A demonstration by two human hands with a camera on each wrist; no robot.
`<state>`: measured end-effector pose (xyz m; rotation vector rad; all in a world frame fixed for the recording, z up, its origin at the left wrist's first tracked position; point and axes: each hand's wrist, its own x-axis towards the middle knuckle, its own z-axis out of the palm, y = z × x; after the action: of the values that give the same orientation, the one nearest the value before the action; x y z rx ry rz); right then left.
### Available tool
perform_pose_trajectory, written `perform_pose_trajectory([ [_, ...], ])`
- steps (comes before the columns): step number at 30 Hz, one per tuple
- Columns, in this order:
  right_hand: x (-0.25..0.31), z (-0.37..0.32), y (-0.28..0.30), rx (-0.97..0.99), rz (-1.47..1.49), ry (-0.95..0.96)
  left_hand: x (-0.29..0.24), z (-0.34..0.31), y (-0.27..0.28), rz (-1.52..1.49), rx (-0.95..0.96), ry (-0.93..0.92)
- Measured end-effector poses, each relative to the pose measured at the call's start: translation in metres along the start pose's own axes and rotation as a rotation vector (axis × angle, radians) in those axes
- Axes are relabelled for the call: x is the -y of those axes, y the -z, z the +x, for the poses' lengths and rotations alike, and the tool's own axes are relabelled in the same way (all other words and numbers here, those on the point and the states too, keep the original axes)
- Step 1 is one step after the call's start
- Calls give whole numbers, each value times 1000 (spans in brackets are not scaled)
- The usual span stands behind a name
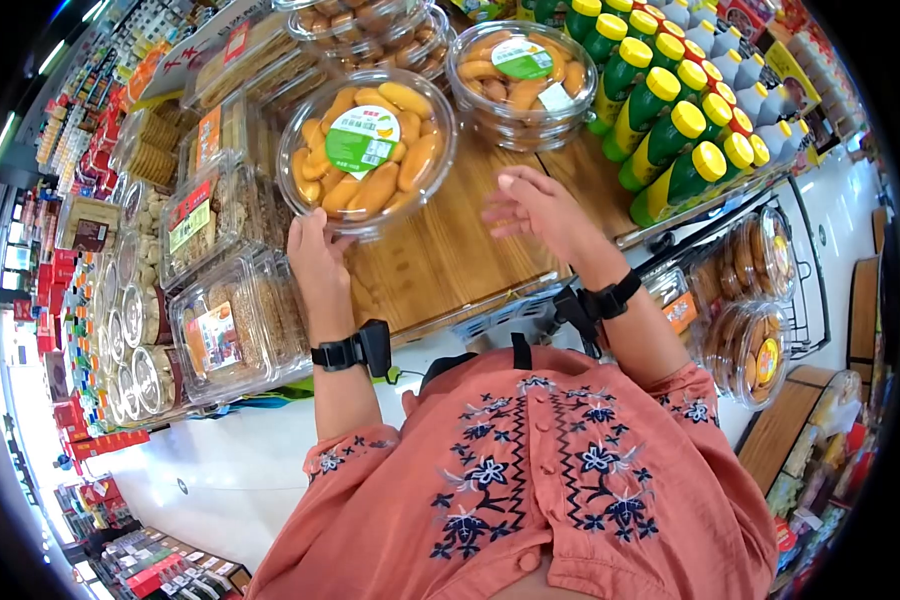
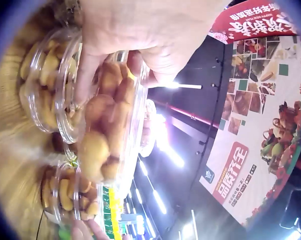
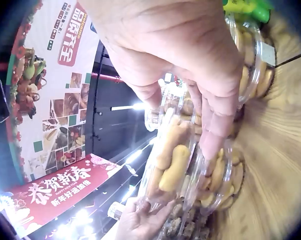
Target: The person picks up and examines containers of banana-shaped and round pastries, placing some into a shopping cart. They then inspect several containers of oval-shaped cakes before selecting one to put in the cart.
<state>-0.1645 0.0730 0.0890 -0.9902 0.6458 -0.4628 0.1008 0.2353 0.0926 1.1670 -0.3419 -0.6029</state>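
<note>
My left hand grips the near left edge of a round clear plastic tub of small golden cakes, its lid bearing a green and white label. In the left wrist view, that hand has fingers on one side of the tub and thumb on the other. The held tub is tilted above similar tubs. My right hand hovers over the wooden tabletop, fingers spread and apart from the tub. In the right wrist view, this hand overlaps other tubs behind it.
Another stack of cake tubs stands at the back, beside green bottles with yellow caps. Boxed pastries line the left side. A shopping cart holding packaged baked goods stands at the right, below the table edge.
</note>
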Motion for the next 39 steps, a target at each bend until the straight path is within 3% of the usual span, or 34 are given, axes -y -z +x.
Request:
perform_pose_trajectory([
  [5, 20, 0, -12, 22, 57, 91, -7, -20, 1, -43, 184, 22],
  [15, 8, -11, 22, -25, 93, 216, 10, -70, -28, -73, 278, 134],
  [29, 25, -49, 46, -112, 176, 319, 10, -70, -66, -52, 456, 180],
  [39, 65, -59, 73, 36, -93, 172, 18, -58, -72, 49, 680, 422],
])
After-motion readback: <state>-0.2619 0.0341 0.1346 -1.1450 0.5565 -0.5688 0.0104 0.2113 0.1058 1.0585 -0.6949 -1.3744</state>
